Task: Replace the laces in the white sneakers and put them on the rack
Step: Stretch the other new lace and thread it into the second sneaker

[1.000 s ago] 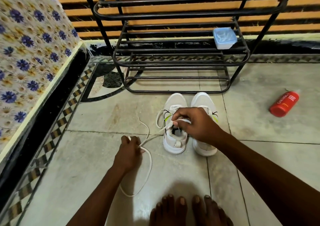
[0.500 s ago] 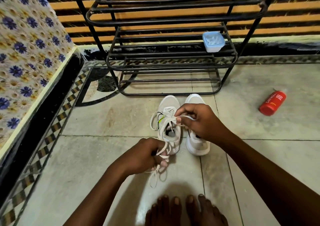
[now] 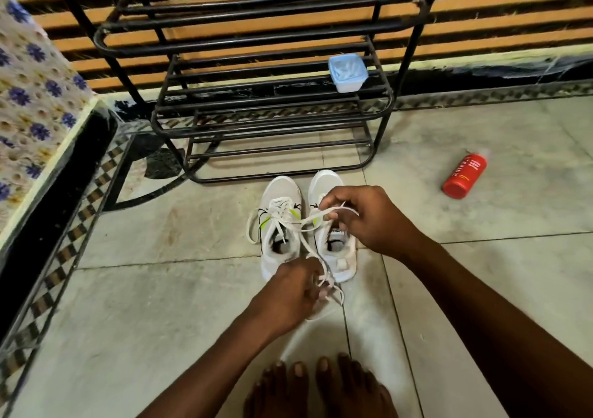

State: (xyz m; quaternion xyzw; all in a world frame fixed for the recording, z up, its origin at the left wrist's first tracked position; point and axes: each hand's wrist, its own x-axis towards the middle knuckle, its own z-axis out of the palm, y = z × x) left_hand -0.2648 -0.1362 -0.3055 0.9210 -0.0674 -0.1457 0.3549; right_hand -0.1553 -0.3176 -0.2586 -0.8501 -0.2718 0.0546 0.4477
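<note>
Head camera looks steeply down, close over the hands (image 3: 340, 257)

White sneakers (image 3: 305, 225) with neon-yellow and black accents, white lace (image 3: 308, 251). Black metal rack (image 3: 256, 32) at 12 o'clock, pale-blue container (image 3: 347, 71) on it. Red bottle (image 3: 464, 175) at 2 o'clock. Blue-flowered tiles (image 3: 32, 103) at 10 o'clock. Grey-beige floor (image 3: 144, 305), checkered border.

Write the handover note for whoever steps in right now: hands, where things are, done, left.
Left hand grips a bunch of white lace near the heels; right hand pinches its other end over the right sneaker.
Both sneakers stand on the floor before the rack; the left sneaker has lace loosely through it.
Done: lacing begun.
Left: finish lacing both, then place them on the rack.
</note>
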